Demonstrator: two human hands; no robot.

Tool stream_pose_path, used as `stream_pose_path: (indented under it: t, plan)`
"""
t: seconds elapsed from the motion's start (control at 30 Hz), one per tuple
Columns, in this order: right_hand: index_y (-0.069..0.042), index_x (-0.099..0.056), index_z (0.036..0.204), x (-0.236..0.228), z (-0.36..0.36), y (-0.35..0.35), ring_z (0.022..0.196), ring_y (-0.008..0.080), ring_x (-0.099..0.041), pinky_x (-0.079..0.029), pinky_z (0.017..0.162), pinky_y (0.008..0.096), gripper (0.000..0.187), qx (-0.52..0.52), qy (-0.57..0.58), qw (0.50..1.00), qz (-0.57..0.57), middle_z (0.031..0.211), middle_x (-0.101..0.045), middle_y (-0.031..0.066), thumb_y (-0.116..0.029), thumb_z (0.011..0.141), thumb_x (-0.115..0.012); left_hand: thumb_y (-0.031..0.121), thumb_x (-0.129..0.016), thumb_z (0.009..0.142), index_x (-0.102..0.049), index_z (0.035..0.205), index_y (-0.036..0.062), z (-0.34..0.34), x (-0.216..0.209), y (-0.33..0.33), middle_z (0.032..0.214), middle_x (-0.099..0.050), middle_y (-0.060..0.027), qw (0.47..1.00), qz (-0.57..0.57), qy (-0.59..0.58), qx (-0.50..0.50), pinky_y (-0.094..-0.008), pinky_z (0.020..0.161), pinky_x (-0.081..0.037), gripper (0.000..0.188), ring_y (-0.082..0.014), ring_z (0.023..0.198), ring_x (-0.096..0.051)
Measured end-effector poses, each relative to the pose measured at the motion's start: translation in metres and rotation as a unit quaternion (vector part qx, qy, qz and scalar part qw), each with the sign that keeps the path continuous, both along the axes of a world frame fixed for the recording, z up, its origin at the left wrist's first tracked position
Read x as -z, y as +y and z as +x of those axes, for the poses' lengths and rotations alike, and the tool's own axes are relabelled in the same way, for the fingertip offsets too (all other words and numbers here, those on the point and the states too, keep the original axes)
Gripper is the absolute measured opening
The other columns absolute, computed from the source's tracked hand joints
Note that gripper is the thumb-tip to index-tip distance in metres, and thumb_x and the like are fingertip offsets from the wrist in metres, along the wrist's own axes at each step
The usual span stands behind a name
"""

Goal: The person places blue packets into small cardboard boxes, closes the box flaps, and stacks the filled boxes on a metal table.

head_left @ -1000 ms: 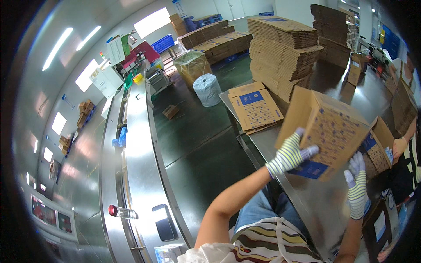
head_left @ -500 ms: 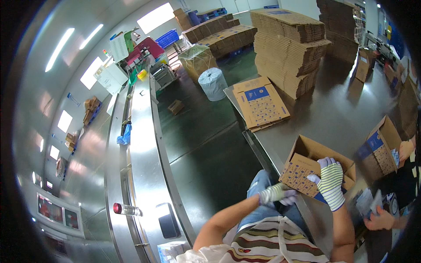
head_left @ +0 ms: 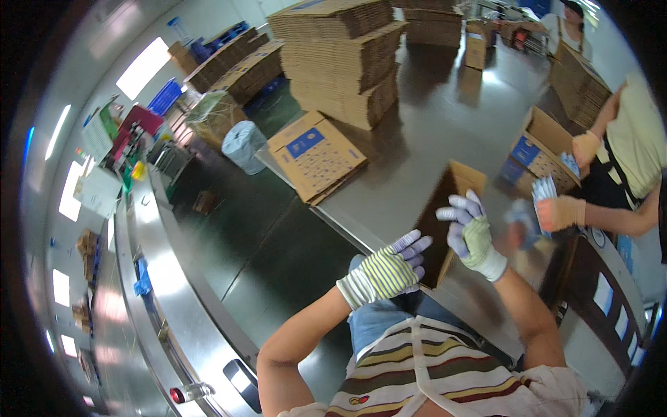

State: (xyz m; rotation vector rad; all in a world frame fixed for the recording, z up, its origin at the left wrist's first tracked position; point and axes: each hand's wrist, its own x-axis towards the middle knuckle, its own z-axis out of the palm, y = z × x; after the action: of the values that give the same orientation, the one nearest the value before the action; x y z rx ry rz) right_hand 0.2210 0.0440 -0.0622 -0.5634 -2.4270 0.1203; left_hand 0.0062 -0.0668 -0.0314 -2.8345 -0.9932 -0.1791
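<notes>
An open brown carton (head_left: 467, 177) stands at the near edge of the metal table, its dark inside showing between my hands. My left hand (head_left: 389, 272), in a striped glove with lilac fingertips, lies against the carton's near left side, fingers stretched out. My right hand (head_left: 472, 236), gloved alike, is over the carton's right side with fingers spread and nothing between them. Whether its fingertips touch the cardboard I cannot tell. The carton's bottom is hidden in shadow.
Flattened cartons (head_left: 316, 156) lie at the table's left edge, before a tall stack of folded cardboard (head_left: 340, 62). At right, a co-worker's hand (head_left: 563, 213) holds light-blue packets (head_left: 544, 194) beside another open carton (head_left: 531, 163). A steel conveyor (head_left: 174, 257) runs along the left.
The view has swung right. My left hand has come up from the table edge to the carton; my right hand has let go of the flap. The carton now sits turned, its opening facing up.
</notes>
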Motion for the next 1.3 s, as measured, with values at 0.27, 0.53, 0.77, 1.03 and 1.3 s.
stream_pose_path:
  t: [0.27, 0.53, 0.77, 1.03, 1.3]
  plan:
    - [-0.014, -0.057, 0.067, 0.033, -0.032, 0.013, 0.12, 0.0265, -0.045, -0.02, 0.11, 0.0486, 0.026, 0.042, 0.269, 0.959, -0.075, 0.107, -0.061, 0.0037, -0.025, 0.088, -0.045, 0.055, -0.064, 0.069, -0.051, 0.055, 0.0119, 0.023, 0.028, 0.006, 0.052, -0.047, -0.0035, 0.964, 0.107, -0.216, -0.113, -0.0424, 0.09, -0.047, 0.046, -0.0226, 0.052, -0.051]
    - [-0.014, -0.056, 0.064, 0.029, -0.027, 0.009, 0.118, 0.0245, -0.048, -0.019, 0.111, 0.0479, 0.032, 0.035, 0.269, 0.959, -0.082, 0.099, -0.064, 0.0032, -0.027, 0.089, -0.042, 0.017, -0.05, 0.07, -0.04, 0.064, 0.0128, 0.04, 0.046, 0.0, 0.061, -0.044, -0.0037, 0.914, 0.164, -0.325, -0.18, -0.0458, 0.092, -0.046, 0.013, -0.0221, 0.061, -0.048]
    - [-0.015, -0.056, 0.064, 0.033, -0.026, 0.01, 0.115, 0.023, -0.05, -0.024, 0.109, 0.0474, 0.019, 0.056, 0.279, 0.956, -0.065, 0.096, -0.063, -0.0004, -0.016, 0.082, -0.05, 0.02, -0.05, 0.077, -0.041, 0.063, 0.0137, 0.04, 0.047, 0.002, 0.06, -0.044, -0.0037, 0.918, 0.161, -0.328, -0.154, -0.0451, 0.092, -0.044, 0.018, -0.0217, 0.062, -0.048]
    - [-0.012, -0.057, 0.066, 0.035, -0.027, 0.015, 0.112, 0.0269, -0.051, -0.025, 0.108, 0.0503, 0.019, 0.05, 0.277, 0.958, -0.052, 0.094, -0.063, 0.0026, -0.019, 0.082, -0.05, 0.017, -0.048, 0.076, -0.039, 0.065, 0.0135, 0.042, 0.054, 0.006, 0.062, -0.044, -0.0038, 0.901, 0.195, -0.354, -0.16, -0.0449, 0.09, -0.045, 0.015, -0.0217, 0.061, -0.048]
    - [-0.013, -0.056, 0.065, 0.035, -0.03, 0.012, 0.115, 0.0249, -0.049, -0.023, 0.11, 0.0478, 0.013, 0.055, 0.277, 0.957, -0.066, 0.097, -0.063, 0.0003, -0.013, 0.077, -0.052, 0.017, -0.043, 0.082, -0.04, 0.066, 0.012, 0.04, 0.059, 0.006, 0.065, -0.045, -0.0051, 0.9, 0.204, -0.351, -0.156, -0.0461, 0.09, -0.045, 0.017, -0.0225, 0.064, -0.048]
